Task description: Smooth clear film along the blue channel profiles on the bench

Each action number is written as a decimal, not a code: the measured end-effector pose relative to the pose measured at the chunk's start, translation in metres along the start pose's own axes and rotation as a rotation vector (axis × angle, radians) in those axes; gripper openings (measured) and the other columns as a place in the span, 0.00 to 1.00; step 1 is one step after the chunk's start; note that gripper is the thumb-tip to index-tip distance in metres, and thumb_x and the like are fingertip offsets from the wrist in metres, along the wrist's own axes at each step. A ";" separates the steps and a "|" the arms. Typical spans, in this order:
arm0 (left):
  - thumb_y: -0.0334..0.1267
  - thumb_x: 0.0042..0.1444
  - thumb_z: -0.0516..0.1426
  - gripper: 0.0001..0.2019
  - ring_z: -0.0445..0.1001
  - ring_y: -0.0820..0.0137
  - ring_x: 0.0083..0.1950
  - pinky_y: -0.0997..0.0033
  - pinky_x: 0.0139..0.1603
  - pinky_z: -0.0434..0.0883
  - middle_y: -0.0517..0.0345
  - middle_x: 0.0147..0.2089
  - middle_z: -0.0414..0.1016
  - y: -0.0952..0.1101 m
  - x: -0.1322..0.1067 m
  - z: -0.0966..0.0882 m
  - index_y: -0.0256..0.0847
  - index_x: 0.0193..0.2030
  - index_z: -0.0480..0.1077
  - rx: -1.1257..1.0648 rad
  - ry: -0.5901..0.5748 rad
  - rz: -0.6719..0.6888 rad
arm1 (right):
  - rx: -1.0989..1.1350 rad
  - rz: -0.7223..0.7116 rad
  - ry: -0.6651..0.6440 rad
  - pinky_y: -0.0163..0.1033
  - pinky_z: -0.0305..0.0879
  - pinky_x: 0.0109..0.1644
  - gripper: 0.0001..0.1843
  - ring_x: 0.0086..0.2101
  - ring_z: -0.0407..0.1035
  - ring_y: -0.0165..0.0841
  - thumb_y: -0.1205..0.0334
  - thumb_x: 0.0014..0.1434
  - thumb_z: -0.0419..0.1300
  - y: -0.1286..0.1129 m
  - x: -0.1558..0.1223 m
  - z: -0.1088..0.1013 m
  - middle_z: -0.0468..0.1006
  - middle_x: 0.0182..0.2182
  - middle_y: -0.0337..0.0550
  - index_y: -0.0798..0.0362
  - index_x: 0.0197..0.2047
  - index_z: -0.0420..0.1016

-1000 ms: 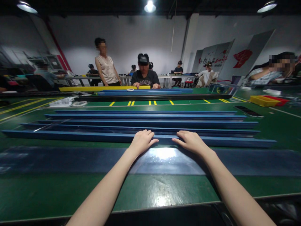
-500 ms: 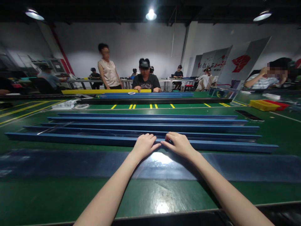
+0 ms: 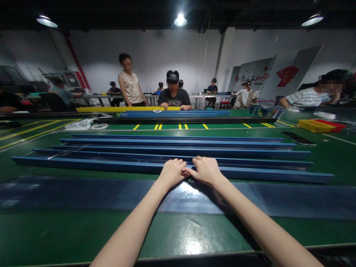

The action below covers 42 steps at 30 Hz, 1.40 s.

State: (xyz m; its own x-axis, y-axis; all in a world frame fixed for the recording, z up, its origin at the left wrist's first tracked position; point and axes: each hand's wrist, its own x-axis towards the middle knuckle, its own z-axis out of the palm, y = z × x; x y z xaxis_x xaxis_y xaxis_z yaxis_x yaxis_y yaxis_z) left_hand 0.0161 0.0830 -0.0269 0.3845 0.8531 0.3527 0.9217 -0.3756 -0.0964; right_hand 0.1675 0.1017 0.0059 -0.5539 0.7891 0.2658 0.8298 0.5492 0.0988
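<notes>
Several long blue channel strips lie side by side across the green table. My left hand and my right hand rest side by side on the nearest blue strip, fingers curled over its top edge and thumbs nearly touching. A wide dark glossy strip lies flat under my wrists, nearer to me.
Across the table a seated person works on blue and yellow strips, with another person standing beside. A black strip lies beyond yellow floor-style markings. Yellow and red trays sit far right, where another person leans.
My right hand has slid left along the nearest blue strip until it sits right beside my left hand. The left hand has barely moved.
</notes>
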 end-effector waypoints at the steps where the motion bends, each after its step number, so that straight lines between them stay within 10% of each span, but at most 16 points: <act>1: 0.46 0.57 0.49 0.13 0.68 0.66 0.39 0.68 0.37 0.63 0.54 0.36 0.71 0.000 0.000 -0.001 0.38 0.35 0.67 -0.009 0.000 0.002 | 0.007 -0.006 -0.011 0.36 0.55 0.30 0.32 0.33 0.71 0.37 0.42 0.59 0.36 0.002 0.001 0.000 0.76 0.33 0.50 0.54 0.34 0.74; 12: 0.48 0.57 0.50 0.14 0.70 0.66 0.40 0.69 0.38 0.65 0.53 0.36 0.71 -0.008 -0.001 -0.012 0.38 0.35 0.67 -0.038 -0.057 0.025 | 0.156 -0.228 -0.071 0.34 0.49 0.30 0.19 0.31 0.68 0.31 0.50 0.60 0.46 0.026 0.005 0.002 0.75 0.30 0.43 0.54 0.30 0.70; 42: 0.52 0.55 0.50 0.17 0.69 0.67 0.40 0.71 0.38 0.63 0.55 0.38 0.71 -0.028 -0.013 -0.021 0.38 0.34 0.66 0.026 -0.048 0.023 | 0.050 -0.229 0.002 0.35 0.44 0.28 0.16 0.27 0.65 0.29 0.56 0.61 0.44 0.048 -0.013 0.007 0.73 0.29 0.42 0.55 0.29 0.67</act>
State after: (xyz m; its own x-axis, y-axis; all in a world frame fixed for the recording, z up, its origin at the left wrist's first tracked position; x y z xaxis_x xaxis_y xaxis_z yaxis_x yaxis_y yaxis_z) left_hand -0.0159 0.0746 -0.0098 0.4069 0.8609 0.3054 0.9134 -0.3862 -0.1285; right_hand 0.2145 0.1199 0.0004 -0.7270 0.6421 0.2435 0.6783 0.7267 0.1090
